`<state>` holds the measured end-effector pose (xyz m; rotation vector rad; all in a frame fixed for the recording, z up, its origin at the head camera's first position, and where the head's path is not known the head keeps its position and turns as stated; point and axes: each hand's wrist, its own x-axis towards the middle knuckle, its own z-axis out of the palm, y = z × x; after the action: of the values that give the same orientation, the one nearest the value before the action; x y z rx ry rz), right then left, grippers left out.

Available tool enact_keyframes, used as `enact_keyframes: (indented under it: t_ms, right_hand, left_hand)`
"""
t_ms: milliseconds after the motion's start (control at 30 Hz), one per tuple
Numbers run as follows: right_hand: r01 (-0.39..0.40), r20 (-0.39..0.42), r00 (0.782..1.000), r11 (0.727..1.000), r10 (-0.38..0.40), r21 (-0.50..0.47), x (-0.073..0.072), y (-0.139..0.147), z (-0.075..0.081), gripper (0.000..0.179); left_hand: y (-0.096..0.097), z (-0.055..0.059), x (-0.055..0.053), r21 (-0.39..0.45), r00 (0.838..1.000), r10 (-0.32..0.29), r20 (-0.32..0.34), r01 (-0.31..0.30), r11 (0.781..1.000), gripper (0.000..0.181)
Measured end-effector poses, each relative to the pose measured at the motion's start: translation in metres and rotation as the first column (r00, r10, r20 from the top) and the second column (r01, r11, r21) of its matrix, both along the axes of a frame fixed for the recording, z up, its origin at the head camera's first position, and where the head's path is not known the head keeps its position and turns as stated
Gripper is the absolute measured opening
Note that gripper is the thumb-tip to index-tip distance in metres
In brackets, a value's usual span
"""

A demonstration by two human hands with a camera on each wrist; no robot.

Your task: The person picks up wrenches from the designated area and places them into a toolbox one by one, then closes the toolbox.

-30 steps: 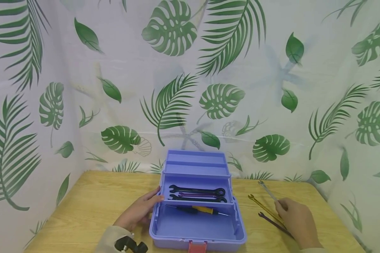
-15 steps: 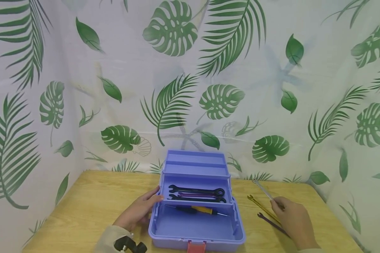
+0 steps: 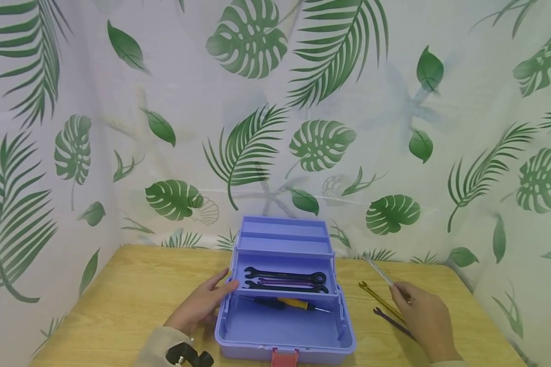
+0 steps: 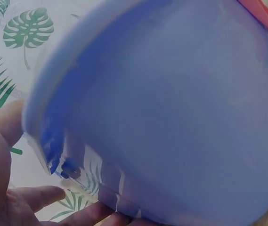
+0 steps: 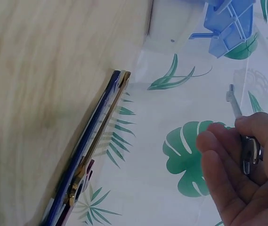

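Observation:
A lilac-blue toolbox [image 3: 284,329] stands open on the table. Along its left side rests my left hand [image 3: 202,303], fingers outstretched and thumb at the tray's edge; in the left wrist view the fingers lie along the box wall [image 4: 171,103]. To the right of the box, my right hand [image 3: 424,318] pinches a silver wrench [image 3: 378,270] by one end, its other end pointing up and left. The right wrist view shows the wrench's near end [image 5: 250,155] within the curled fingers. Beneath that hand, a gold wrench [image 3: 371,291] and a purple wrench [image 3: 390,320] lie on the table, partly covered.
The toolbox's raised tray holds two black wrenches [image 3: 284,276] and a thin purple one [image 3: 282,282]. Below, a screwdriver with a yellow handle [image 3: 294,303] and a black-handled tool [image 3: 270,303] lie in the box. A leaf-patterned curtain [image 3: 266,153] hangs behind the wooden table [image 3: 133,290].
My right hand has moved a little to the left, toward the toolbox, and the silver wrench's far end has shifted left and up with it. The left hand stays at the box.

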<state>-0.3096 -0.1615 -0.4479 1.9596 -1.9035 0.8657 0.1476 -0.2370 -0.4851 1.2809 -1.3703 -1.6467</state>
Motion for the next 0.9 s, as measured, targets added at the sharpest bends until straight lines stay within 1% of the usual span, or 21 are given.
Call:
enact_keyframes:
  t_ms: [67, 167, 300, 433, 500, 667, 733, 833, 900]
  right_hand:
    - [-0.012, -0.008, 1.000, 0.999, 0.011, -0.043, 0.003, -0.001, 0.001, 0.013]
    - [-0.056, -0.034, 0.998, 0.993, 0.053, -0.107, 0.008, -0.002, 0.002, 0.012]
    - [-0.144, -0.097, 0.987, 0.976, 0.130, -0.160, 0.019, -0.004, 0.002, 0.013]
    - [-0.247, -0.145, 0.964, 0.952, 0.222, -0.183, 0.034, -0.004, 0.003, 0.014]
    - [-0.288, -0.150, 0.953, 0.938, 0.262, -0.190, 0.042, -0.003, 0.004, 0.014]
    - [-0.343, -0.178, 0.932, 0.926, 0.315, -0.156, 0.064, -0.007, 0.009, 0.016]
    - [-0.375, -0.207, 0.916, 0.916, 0.343, -0.141, 0.072, -0.012, 0.011, 0.017]
    - [-0.429, -0.247, 0.887, 0.894, 0.390, -0.130, 0.084, -0.020, 0.017, 0.019]
    - [-0.454, -0.267, 0.870, 0.885, 0.414, -0.108, 0.092, -0.026, 0.021, 0.018]
  left_hand:
    - [0.000, 0.000, -0.001, -0.011, 1.000, 0.014, 0.027, -0.014, 1.000, 0.087]
    - [0.000, -0.001, -0.002, -0.030, 0.999, 0.029, 0.039, -0.028, 0.999, 0.083]
    - [-0.001, -0.001, -0.002, -0.030, 0.999, 0.036, 0.022, -0.035, 0.999, 0.082]
    - [-0.002, -0.002, -0.002, -0.024, 1.000, 0.021, 0.023, -0.020, 1.000, 0.083]
    - [-0.002, -0.002, -0.003, -0.021, 0.999, 0.020, 0.026, -0.019, 1.000, 0.083]
    - [-0.002, -0.002, -0.003, -0.014, 0.998, 0.032, 0.056, -0.031, 0.999, 0.084]
    - [-0.002, -0.001, -0.002, -0.015, 0.997, 0.036, 0.073, -0.035, 0.999, 0.083]
    - [-0.002, 0.000, -0.003, -0.021, 0.996, 0.039, 0.082, -0.037, 0.999, 0.083]
    - [-0.001, 0.000, -0.003, -0.028, 0.995, 0.039, 0.091, -0.036, 0.999, 0.083]
